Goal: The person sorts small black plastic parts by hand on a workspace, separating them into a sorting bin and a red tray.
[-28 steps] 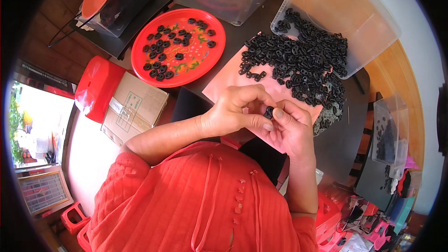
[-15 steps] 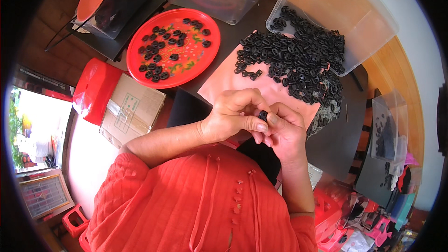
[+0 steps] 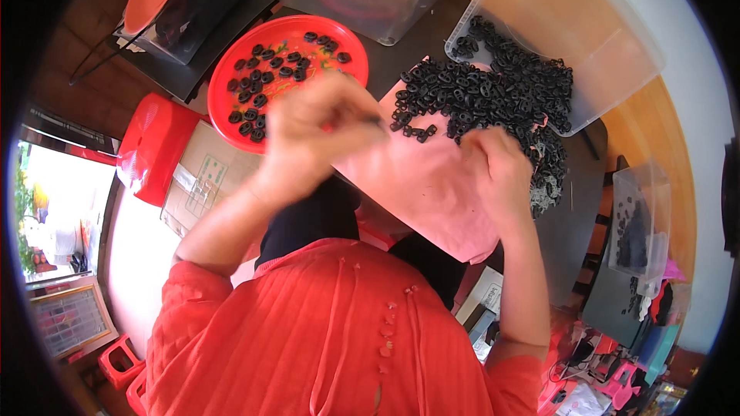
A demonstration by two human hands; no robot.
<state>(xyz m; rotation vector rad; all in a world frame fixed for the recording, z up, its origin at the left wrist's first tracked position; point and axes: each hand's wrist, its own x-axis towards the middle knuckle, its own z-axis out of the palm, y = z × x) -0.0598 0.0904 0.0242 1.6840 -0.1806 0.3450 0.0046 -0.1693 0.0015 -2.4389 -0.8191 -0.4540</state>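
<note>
My left hand (image 3: 320, 135) is smeared by motion at the right rim of a round red tray (image 3: 220, 108). Its thumb and fingers are closed on a small black plastic piece (image 3: 374, 119), whose details are blurred. Several rounded black pieces (image 3: 267, 77) sit spaced out on the tray. My right hand (image 3: 501, 173) is at the near edge of a heap of black two-holed pieces (image 3: 482, 92), fingers curled downward; what they hold, if anything, is hidden. Under the heap, a pink sheet (image 3: 432, 192) extends over the table's near edge toward my lap.
A clear plastic bin (image 3: 586, 38) lies tipped behind the heap, with pieces at its mouth. Another clear bin (image 3: 362, 0) stands at the back. Left of me are a cardboard box (image 3: 189, 177) and a red plastic container (image 3: 154, 146). A smaller clear box (image 3: 641, 216) is at the right.
My hands were together over the pink sheet around a black piece. They have parted: the left moved leftward to the tray, the right up to the heap. More of the sheet shows.
</note>
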